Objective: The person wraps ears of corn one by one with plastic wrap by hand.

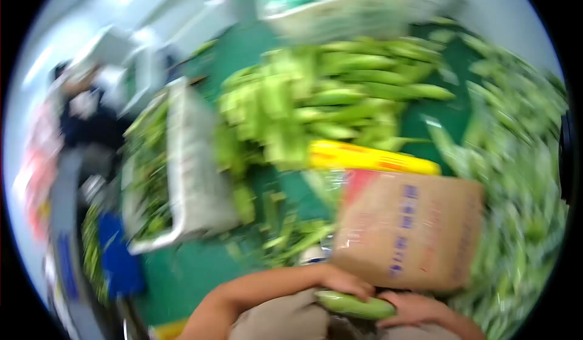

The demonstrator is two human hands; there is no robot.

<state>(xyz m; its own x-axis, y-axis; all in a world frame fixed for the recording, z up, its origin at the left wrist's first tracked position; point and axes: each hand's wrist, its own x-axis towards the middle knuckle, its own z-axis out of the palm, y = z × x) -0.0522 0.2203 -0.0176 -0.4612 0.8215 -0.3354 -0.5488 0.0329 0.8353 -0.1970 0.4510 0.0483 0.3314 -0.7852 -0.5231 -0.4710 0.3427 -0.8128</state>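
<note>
In my lap, close to the cardboard box, my left hand [346, 280] and my right hand [414, 308] both grip a long green vegetable [355, 305]. My left fingers curl over its upper side, while my right hand closes round its right end. It lies nearly level and has a glossy surface, perhaps from clear film; blur hides whether it is wrapped. The brown cardboard box [419, 231], with blue and red print, lies just beyond my hands. A yellow and red long narrow box [373, 158] rests along its far edge.
Similar vegetables [340, 91] are heaped mid-table, shiny ones [516, 218] at right. A white crate [200, 176] of green trimmings stands left, beside a blue container [119, 255]. A white basket [340, 15] is at the back. Another person [85, 109] is at far left.
</note>
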